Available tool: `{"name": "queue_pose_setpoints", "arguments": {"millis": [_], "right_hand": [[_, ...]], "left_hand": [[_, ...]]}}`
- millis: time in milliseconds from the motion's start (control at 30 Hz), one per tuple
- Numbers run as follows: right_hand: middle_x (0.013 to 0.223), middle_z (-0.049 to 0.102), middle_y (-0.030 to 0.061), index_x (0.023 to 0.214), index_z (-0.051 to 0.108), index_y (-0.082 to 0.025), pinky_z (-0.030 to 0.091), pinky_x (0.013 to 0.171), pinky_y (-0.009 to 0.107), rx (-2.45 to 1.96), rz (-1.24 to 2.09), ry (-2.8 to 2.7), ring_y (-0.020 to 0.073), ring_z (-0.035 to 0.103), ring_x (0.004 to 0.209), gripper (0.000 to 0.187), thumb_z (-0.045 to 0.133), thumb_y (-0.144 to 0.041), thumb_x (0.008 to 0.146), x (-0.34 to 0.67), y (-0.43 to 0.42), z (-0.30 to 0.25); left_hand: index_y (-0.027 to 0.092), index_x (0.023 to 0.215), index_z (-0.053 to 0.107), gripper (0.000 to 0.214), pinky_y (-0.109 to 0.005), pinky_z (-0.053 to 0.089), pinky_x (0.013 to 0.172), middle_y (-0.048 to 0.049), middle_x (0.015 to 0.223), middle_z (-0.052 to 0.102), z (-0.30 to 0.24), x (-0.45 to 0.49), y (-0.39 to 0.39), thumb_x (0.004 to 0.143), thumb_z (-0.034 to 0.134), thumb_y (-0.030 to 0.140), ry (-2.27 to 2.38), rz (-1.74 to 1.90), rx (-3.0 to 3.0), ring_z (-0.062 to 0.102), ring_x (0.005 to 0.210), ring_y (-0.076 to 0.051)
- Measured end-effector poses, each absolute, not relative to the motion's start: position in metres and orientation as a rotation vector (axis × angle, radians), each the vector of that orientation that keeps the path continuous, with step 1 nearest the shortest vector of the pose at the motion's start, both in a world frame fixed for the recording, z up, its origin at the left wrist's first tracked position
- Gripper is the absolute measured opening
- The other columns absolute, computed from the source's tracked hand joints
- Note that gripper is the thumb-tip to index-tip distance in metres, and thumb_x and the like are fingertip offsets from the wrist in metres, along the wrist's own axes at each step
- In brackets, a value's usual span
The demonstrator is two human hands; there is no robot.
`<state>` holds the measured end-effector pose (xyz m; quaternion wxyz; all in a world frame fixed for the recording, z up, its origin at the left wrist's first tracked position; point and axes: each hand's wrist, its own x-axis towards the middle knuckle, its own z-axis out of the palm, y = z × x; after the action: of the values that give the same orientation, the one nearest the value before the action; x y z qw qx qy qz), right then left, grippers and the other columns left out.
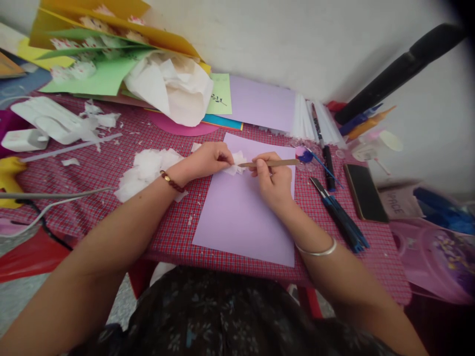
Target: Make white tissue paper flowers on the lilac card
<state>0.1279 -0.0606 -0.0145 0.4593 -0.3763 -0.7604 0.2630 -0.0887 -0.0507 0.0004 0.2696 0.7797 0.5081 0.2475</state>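
Note:
A lilac paper sheet (pixel 241 217) lies on the red checked tablecloth in front of me. Near its top edge sits a small white tissue flower (pixel 236 164). My left hand (pixel 208 159) is closed, pinching the flower's left side. My right hand (pixel 272 180) is closed round a thin wooden stick (pixel 276 162), held level, its left tip touching the flower. The stick's right end reaches a small palette with blue and pink paint (pixel 305 155).
A heap of white tissue (pixel 146 170) lies left of the sheet. Blue-handled scissors (pixel 341 217), a black pen (pixel 328 165) and a dark phone (pixel 365 193) lie to the right. Coloured card sheets (pixel 100 54) and crumpled paper (pixel 174 89) are stacked behind; a pink tub (pixel 434 257) stands far right.

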Motion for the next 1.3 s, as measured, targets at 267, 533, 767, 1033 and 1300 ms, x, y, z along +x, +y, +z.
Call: {"name": "queue_pose_setpoints", "arguments": {"millis": [267,533,767,1033,1300], "right_hand": [[0.082,0.067,0.0023,0.093,0.059,-0.025,0.051,0.067,0.033,-0.848,0.651,-1.947,0.0160,0.064,0.069,0.024,0.041,-0.039,0.100,0.125,-0.066,-0.014],[0.095,0.069,0.0061,0.098,0.062,-0.024,0.051,0.075,0.034,-0.830,0.499,-2.182,0.0196,0.065,0.085,0.021,0.042,-0.031,0.099,0.122,-0.062,-0.016],[0.096,0.064,0.0058,0.095,0.062,-0.025,0.040,0.058,0.030,-0.852,0.226,-2.513,0.0188,0.056,0.077,0.022,0.042,-0.018,0.095,0.119,-0.076,-0.018],[0.093,0.067,0.0051,0.097,0.063,-0.025,0.048,0.062,0.031,-0.826,0.461,-2.250,0.0170,0.061,0.073,0.019,0.044,-0.025,0.097,0.125,-0.075,-0.014],[0.067,0.065,-0.0003,0.089,0.055,-0.023,0.052,0.053,0.030,-0.924,1.119,-1.531,0.0149,0.061,0.052,0.024,0.047,-0.045,0.097,0.130,-0.056,-0.018]], "left_hand": [[0.015,0.079,0.070,0.013,-0.027,0.045,0.071,-0.0030,0.081,0.069,-0.005,-0.084,-0.048,0.075,0.057,0.012,1.459,0.678,2.058,0.061,0.077,-0.014],[0.015,0.082,0.069,0.014,-0.029,0.046,0.075,-0.0035,0.083,0.070,-0.005,-0.085,-0.046,0.077,0.056,0.015,1.511,0.700,2.051,0.062,0.080,-0.016],[0.016,0.096,0.070,0.029,-0.031,0.049,0.087,-0.0055,0.096,0.072,-0.007,-0.097,-0.046,0.083,0.045,0.012,1.602,0.749,1.964,0.063,0.091,-0.017],[0.016,0.096,0.070,0.026,-0.030,0.049,0.086,-0.0067,0.098,0.073,0.003,-0.095,-0.051,0.081,0.049,0.013,1.597,0.685,1.963,0.065,0.092,-0.018],[0.015,0.101,0.066,0.024,-0.030,0.052,0.080,-0.0081,0.097,0.072,0.012,-0.126,-0.052,0.084,0.052,0.023,1.528,0.898,1.753,0.064,0.085,-0.015]]}}
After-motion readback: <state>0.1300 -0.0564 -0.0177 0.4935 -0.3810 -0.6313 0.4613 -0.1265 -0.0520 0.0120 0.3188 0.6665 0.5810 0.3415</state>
